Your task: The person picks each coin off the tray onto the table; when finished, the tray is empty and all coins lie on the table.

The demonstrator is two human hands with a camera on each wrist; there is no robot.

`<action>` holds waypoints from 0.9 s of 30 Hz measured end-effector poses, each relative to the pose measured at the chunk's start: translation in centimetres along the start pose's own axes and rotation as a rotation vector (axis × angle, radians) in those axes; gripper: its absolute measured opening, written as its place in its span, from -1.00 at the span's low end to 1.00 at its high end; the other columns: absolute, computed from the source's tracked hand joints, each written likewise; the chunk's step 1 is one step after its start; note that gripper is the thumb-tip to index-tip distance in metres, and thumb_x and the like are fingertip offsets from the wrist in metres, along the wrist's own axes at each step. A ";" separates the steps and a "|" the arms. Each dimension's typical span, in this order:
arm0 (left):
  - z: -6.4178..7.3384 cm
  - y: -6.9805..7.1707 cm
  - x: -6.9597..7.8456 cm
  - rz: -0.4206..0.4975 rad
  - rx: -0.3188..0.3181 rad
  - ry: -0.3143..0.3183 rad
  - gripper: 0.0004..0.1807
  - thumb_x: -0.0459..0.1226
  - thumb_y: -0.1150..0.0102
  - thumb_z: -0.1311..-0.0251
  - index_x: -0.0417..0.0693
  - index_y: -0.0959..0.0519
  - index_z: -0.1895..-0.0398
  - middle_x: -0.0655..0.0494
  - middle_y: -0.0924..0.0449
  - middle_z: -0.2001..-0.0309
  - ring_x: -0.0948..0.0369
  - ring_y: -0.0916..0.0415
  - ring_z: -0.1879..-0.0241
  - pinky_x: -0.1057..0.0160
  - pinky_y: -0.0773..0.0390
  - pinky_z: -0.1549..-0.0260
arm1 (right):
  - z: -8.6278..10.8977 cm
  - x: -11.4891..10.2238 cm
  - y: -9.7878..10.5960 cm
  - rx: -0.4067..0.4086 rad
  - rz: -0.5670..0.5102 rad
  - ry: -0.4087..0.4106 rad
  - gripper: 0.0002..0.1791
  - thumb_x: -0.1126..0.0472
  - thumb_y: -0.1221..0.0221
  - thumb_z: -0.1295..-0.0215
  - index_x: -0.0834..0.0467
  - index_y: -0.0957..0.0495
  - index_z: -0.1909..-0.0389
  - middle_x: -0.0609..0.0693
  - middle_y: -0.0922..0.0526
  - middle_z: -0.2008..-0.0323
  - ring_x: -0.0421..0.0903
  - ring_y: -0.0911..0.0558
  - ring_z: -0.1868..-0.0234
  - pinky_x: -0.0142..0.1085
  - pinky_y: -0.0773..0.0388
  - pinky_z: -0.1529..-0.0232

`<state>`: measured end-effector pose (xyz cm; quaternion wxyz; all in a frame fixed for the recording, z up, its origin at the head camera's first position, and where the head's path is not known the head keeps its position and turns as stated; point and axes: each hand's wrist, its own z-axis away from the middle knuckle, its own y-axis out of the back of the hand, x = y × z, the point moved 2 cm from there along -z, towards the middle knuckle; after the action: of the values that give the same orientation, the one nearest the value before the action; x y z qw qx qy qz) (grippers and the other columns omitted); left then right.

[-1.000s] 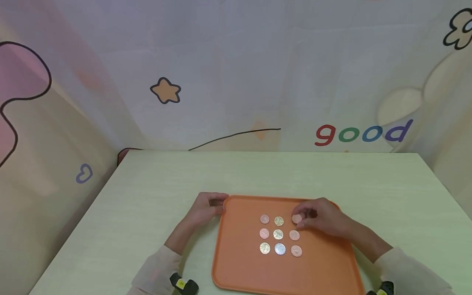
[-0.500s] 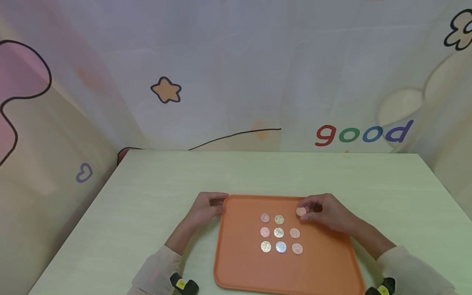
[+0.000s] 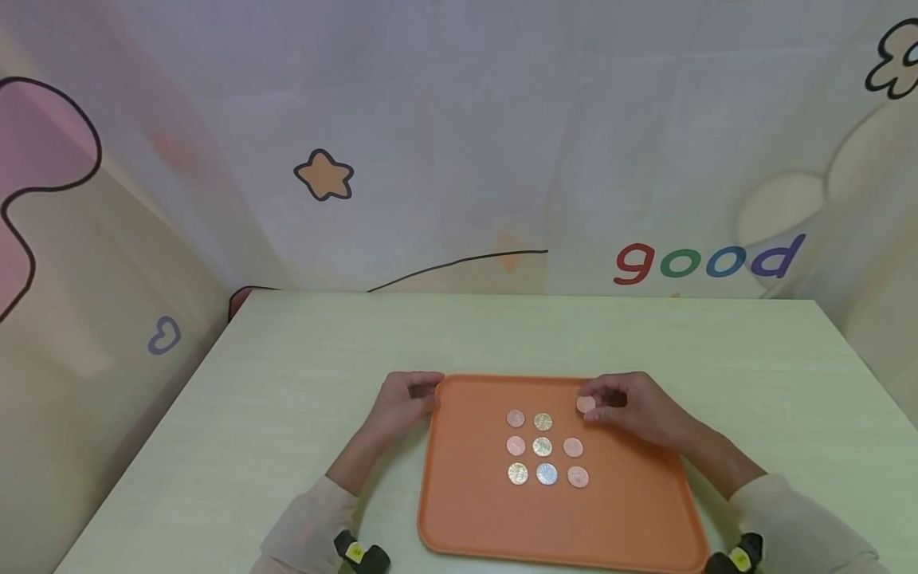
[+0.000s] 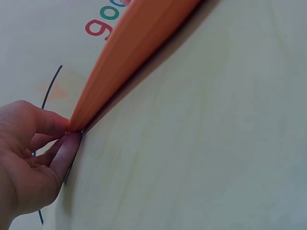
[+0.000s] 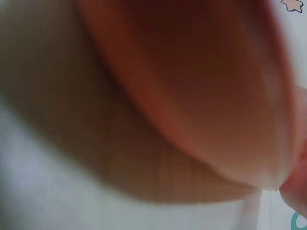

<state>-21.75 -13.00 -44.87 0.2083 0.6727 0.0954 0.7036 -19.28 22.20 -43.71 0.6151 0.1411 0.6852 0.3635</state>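
An orange tray [image 3: 631, 510] lies on the table with several coins on it, some pinkish, some gold and one silvery [image 3: 547, 473]. The left hand [image 3: 403, 404] is at the tray's far left corner. In the left wrist view, its thumb and index finger pinch that corner of the tray [image 4: 110, 72]. Over the far right part of the tray, the right hand [image 3: 638, 406] pinches a pinkish coin [image 3: 586, 404] between thumb and fingers. In the right wrist view the tray [image 5: 192, 96] is blurred, and part of a finger shows at the right edge.
The pale table [image 3: 344, 335] runs back to a printed cloth backdrop [image 3: 445, 143]. Eight coins is beyond close counting; they stand in rows, such as the gold coin [image 3: 518, 473] in the nearest row. Black wrist cameras [image 3: 362, 553] sit on the sleeves.
The right hand has lifted the pinkish coin from the row's right end and moved it away from the person. The tray has shifted slightly away too, with the left hand still at its corner.
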 end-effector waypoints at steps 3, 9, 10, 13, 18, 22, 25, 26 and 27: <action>-0.1 -0.1 -0.1 0.008 0.006 0.011 -0.59 -0.53 -0.21 -0.11 -0.29 -0.69 -0.07 -0.16 -0.72 -0.04 0.05 -0.62 -0.02 0.17 -0.63 -0.01 | 0.0 0.0 0.1 0.007 0.009 -0.003 -0.61 0.18 -0.39 -0.24 0.23 -0.69 -0.06 0.01 -0.71 0.25 -0.09 -0.54 0.23 -0.51 -0.57 0.28; -0.3 -0.2 0.1 0.020 0.014 0.012 -0.58 -0.53 -0.18 -0.11 -0.28 -0.69 -0.08 -0.15 -0.72 -0.03 0.11 -0.62 0.02 0.25 -0.61 0.07 | -0.2 0.1 0.4 0.021 0.024 -0.002 -0.62 0.20 -0.37 -0.26 0.24 -0.69 -0.07 0.02 -0.73 0.24 -0.08 -0.54 0.23 -0.50 -0.56 0.28; -0.3 -0.3 0.1 0.021 0.017 0.011 -0.58 -0.53 -0.18 -0.10 -0.29 -0.69 -0.08 -0.16 -0.72 -0.03 0.11 -0.62 0.03 0.26 -0.61 0.07 | -0.2 0.2 0.4 0.022 0.023 -0.002 -0.62 0.20 -0.36 -0.27 0.24 -0.69 -0.08 0.02 -0.73 0.24 -0.08 -0.54 0.23 -0.50 -0.56 0.28; -0.4 -0.3 0.2 0.020 0.022 0.003 -0.58 -0.54 -0.17 -0.10 -0.30 -0.69 -0.08 -0.17 -0.72 -0.04 0.09 -0.63 0.02 0.26 -0.62 0.06 | -0.3 0.3 0.5 0.025 0.022 -0.002 -0.62 0.20 -0.35 -0.28 0.24 -0.68 -0.09 0.03 -0.73 0.22 -0.08 -0.55 0.23 -0.51 -0.58 0.27; -0.8 -0.3 0.3 0.002 0.021 0.000 -0.59 -0.54 -0.18 -0.13 -0.30 -0.68 -0.09 -0.18 -0.71 -0.07 0.02 -0.63 -0.05 0.17 -0.64 -0.03 | -0.5 0.4 0.6 0.031 0.026 -0.005 -0.61 0.20 -0.34 -0.29 0.25 -0.67 -0.11 0.05 -0.74 0.20 -0.08 -0.57 0.22 -0.52 -0.60 0.24; -1.1 -0.3 0.4 -0.009 0.022 -0.001 -0.60 -0.53 -0.19 -0.15 -0.30 -0.68 -0.09 -0.20 -0.72 -0.08 -0.01 -0.64 -0.07 0.16 -0.65 -0.03 | -0.7 0.5 0.8 0.035 0.023 -0.014 -0.61 0.21 -0.33 -0.30 0.25 -0.66 -0.12 0.06 -0.75 0.18 -0.08 -0.58 0.21 -0.54 -0.59 0.22; -1.3 -0.3 0.4 -0.006 0.027 -0.010 -0.60 -0.54 -0.18 -0.14 -0.30 -0.69 -0.09 -0.21 -0.72 -0.07 0.00 -0.64 -0.06 0.19 -0.64 -0.02 | -0.9 0.6 0.9 0.036 0.014 -0.025 -0.61 0.19 -0.33 -0.31 0.24 -0.66 -0.12 0.07 -0.75 0.17 -0.08 -0.58 0.20 -0.55 -0.60 0.21; -1.3 -0.3 0.4 -0.002 0.027 -0.014 -0.59 -0.54 -0.18 -0.13 -0.30 -0.69 -0.08 -0.21 -0.72 -0.07 0.00 -0.64 -0.06 0.20 -0.64 -0.01 | -1.0 0.7 1.0 0.037 0.013 -0.030 -0.60 0.19 -0.33 -0.31 0.24 -0.66 -0.13 0.07 -0.76 0.17 -0.08 -0.59 0.19 -0.56 -0.60 0.20; -1.4 -0.3 0.4 0.003 0.028 -0.017 -0.59 -0.54 -0.18 -0.13 -0.31 -0.69 -0.08 -0.22 -0.72 -0.07 -0.01 -0.65 -0.06 0.20 -0.64 -0.01 | -1.1 0.7 1.0 0.038 0.013 -0.033 -0.60 0.18 -0.33 -0.31 0.24 -0.66 -0.13 0.07 -0.76 0.16 -0.08 -0.59 0.19 -0.56 -0.60 0.20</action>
<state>-23.06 -12.32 -44.74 0.1987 0.6815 0.1025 0.6968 -20.67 22.99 -43.59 0.6213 0.1633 0.6808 0.3520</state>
